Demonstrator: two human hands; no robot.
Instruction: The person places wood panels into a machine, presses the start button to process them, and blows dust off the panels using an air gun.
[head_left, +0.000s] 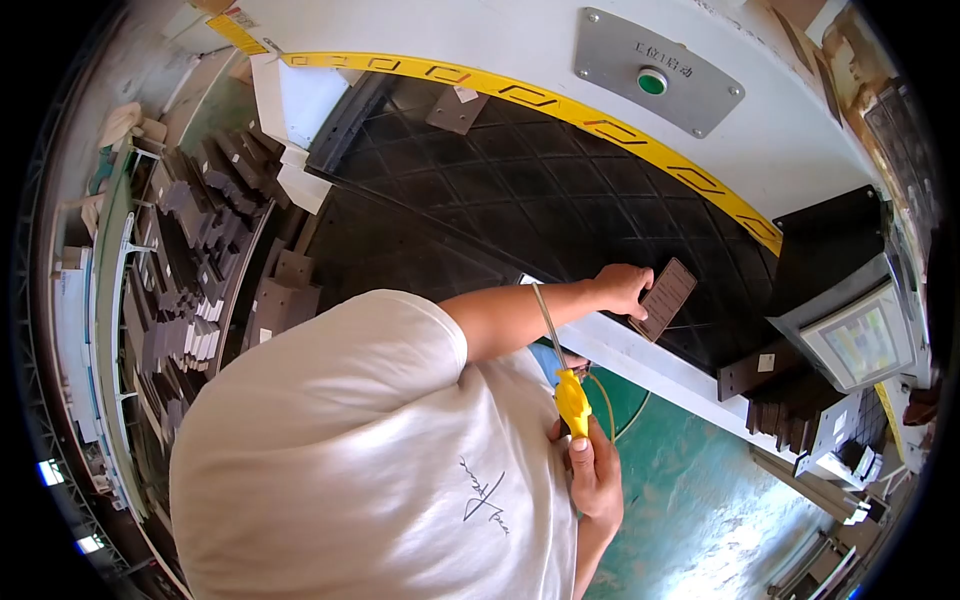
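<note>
My left hand (pixel 622 290) reaches over the dark machine bed and pinches the near edge of a brown rectangular plate (pixel 669 299), which is tilted above the bed's white front edge. In my right hand (pixel 596 474), close to my chest, is a yellow air blow gun (pixel 573 402). Its long thin metal nozzle points up past my left forearm. A thin yellowish hose (pixel 606 398) hangs beside the gun. My right fingers wrap the gun's body, partly hidden by it.
The black bed (pixel 520 200) has a diagonal grid; another plate (pixel 457 108) lies at its far side. A yellow strip (pixel 520 95) borders the white housing with a green button (pixel 652 81). Screen (pixel 858 335) and stacked plates (pixel 785 425) stand right; racked dark parts (pixel 205 250) left.
</note>
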